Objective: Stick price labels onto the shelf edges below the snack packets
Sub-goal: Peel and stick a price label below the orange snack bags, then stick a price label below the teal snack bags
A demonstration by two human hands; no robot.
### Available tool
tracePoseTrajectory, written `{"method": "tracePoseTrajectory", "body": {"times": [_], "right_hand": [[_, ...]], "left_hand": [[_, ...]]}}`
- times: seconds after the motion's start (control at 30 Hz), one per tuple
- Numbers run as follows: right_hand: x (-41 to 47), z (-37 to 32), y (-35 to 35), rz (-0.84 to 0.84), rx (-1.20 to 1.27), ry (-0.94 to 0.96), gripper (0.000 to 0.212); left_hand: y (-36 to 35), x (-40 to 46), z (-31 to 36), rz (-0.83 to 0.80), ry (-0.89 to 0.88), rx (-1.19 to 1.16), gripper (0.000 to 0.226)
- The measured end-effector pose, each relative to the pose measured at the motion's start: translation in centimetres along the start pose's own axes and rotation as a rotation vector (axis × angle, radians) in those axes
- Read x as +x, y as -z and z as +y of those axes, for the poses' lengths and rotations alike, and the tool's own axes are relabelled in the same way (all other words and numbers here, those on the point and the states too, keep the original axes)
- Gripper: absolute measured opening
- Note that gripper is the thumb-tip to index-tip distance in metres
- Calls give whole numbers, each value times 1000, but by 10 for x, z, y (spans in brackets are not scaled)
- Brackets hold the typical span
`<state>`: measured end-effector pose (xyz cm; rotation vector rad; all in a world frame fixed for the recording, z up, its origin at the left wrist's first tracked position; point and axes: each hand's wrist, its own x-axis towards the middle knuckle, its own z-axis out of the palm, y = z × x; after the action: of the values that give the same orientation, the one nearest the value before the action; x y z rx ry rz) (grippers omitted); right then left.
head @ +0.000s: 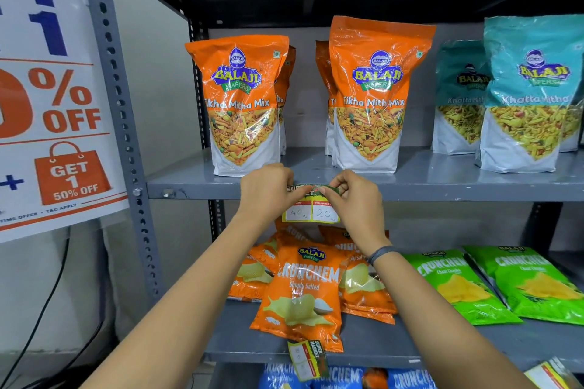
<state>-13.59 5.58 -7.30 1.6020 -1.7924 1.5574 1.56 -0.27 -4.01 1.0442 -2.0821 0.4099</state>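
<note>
Pressing the price label (311,211) home along its top strip is the step in hand, as I judge it: the card hangs from the front edge of the middle shelf (442,191), between the two stacks of orange Tikha Mitha Mix packets (241,104), with its two white price boxes dangling clear below the lip. The left hand (268,189) has its fingers closed on the label's upper left corner, and the right hand (354,199) pinches the upper right corner against the shelf edge.

To do this well, the top strip should sit level with the shelf lip before any firm pressure goes on. Smoothing outward from the middle would probably keep the strip from creasing; its right end already looks a little crumpled under the fingertips. The handwritten figures should stay uncovered and facing out.

On the lower shelf (379,354), another label (308,358) hangs askew below the orange Crunchem packets (303,290), a fair warning of what a loosely pressed strip does. Green Crunchem packets (464,284) lie to the right.
</note>
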Motion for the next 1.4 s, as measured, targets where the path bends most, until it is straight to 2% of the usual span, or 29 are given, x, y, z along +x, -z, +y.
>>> {"method": "tracePoseTrajectory", "body": {"times": [0.17,0.27,0.37,0.43,0.53,0.73,0.83,0.93,1.0,1.1,1.17,1.27,1.4], "right_hand": [[0,3,-1,2,38,24,19],[-3,7,4,13,123,35,19],[-5,24,19,81,179,40,16],[-5,42,37,142,179,27,14],[-3,75,74,237,144,-17,14],[8,165,189,421,-31,-49,14],[19,217,247,510,-142,-62,16],[35,266,292,575,-292,7,17],[46,292,313,529,-317,29,21],[57,320,328,363,-267,33,23],[61,331,333,261,-197,67,20],[71,339,337,196,-136,94,14],[88,344,342,70,-62,-55,12]], "left_hand": [[-1,2,6,-23,149,-20,57],[4,-2,12,42,169,59,48],[2,-11,32,197,101,101,36],[-3,-18,59,286,41,10,29],[-19,-24,119,309,-51,-144,25],[-72,-17,267,111,-190,-403,27],[-106,-8,347,-87,-165,-469,33],[-137,5,418,-298,-68,-579,41],[-149,16,452,-385,36,-718,46],[-162,30,480,-379,153,-882,45],[-170,34,488,-348,172,-913,43],[-179,37,492,-348,195,-974,36],[-180,43,493,-301,199,-964,39]]}}
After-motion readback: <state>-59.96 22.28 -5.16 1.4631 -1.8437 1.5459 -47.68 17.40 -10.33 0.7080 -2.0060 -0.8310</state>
